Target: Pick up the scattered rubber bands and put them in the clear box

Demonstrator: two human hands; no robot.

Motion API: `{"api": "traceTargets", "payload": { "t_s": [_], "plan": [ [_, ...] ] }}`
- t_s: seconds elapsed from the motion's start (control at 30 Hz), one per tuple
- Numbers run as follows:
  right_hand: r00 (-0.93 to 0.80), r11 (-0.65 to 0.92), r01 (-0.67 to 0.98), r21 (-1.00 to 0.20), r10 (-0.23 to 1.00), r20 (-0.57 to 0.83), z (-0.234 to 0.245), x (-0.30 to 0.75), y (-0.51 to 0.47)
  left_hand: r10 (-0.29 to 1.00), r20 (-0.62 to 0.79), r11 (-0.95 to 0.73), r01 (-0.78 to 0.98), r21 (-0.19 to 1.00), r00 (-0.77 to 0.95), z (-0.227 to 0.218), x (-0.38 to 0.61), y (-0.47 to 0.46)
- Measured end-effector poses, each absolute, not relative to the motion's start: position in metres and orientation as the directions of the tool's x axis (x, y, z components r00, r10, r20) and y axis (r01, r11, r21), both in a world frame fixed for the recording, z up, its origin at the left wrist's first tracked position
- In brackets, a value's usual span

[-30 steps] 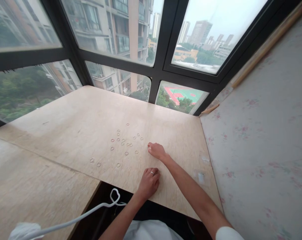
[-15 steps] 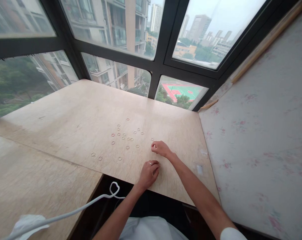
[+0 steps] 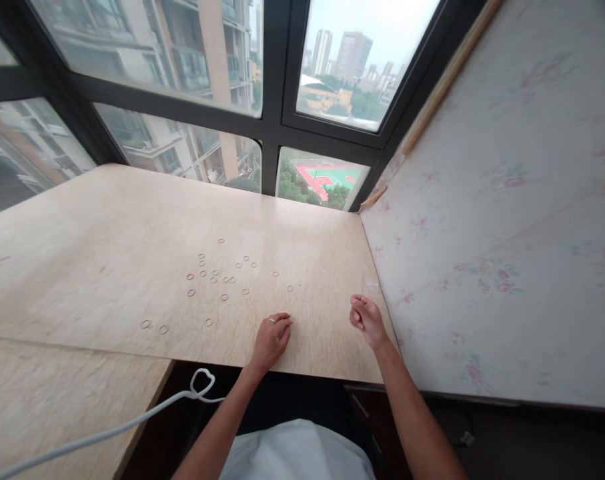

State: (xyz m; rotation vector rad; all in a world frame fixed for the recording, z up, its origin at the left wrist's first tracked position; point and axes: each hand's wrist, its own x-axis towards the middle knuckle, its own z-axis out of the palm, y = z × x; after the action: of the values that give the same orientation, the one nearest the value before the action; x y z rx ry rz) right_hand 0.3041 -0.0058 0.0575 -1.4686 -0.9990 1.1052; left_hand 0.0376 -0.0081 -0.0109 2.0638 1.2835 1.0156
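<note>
Several thin rings, mostly pale and a few reddish, lie scattered on the beige marbled tabletop; one pale ring is the nearest to my hands. My left hand rests by the front edge, fingers bent and thumb closed against them, with a finger ring on it. Anything in its fingertips is too small to make out. Further right, close to the wall, my right hand is curled into a fist. What it may hold is hidden. A reddish ring lies at the left of the main cluster.
A small clear piece of plastic lies beside the flowered wall. Dark-framed windows border the tabletop at the back. Below the front edge, a white cable crosses at the left.
My right hand has moved right, from beside the rings toward the wall. A pale ring shows where it was. My left hand stays near the edge; the view has turned right.
</note>
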Motion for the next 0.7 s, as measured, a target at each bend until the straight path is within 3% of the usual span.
{"api": "traceTargets", "payload": {
  "t_s": [0.23, 0.47, 0.7],
  "plan": [
    [0.569, -0.163, 0.047, -0.985, 0.816, -0.108, 0.051, 0.368, -0.034, 0.892, 0.346, -0.451, 0.552, 0.701, 0.289, -0.012, 0.038, -0.005],
    [0.606, -0.307, 0.136, -0.942, 0.778, -0.166, 0.043, 0.379, -0.027, 0.887, 0.361, -0.461, 0.551, 0.695, 0.287, -0.018, 0.038, -0.003],
    [0.608, -0.277, 0.177, -0.944, 0.786, -0.117, 0.053, 0.352, -0.036, 0.904, 0.333, -0.427, 0.54, 0.726, 0.267, -0.017, 0.038, -0.006]
  ]
}}
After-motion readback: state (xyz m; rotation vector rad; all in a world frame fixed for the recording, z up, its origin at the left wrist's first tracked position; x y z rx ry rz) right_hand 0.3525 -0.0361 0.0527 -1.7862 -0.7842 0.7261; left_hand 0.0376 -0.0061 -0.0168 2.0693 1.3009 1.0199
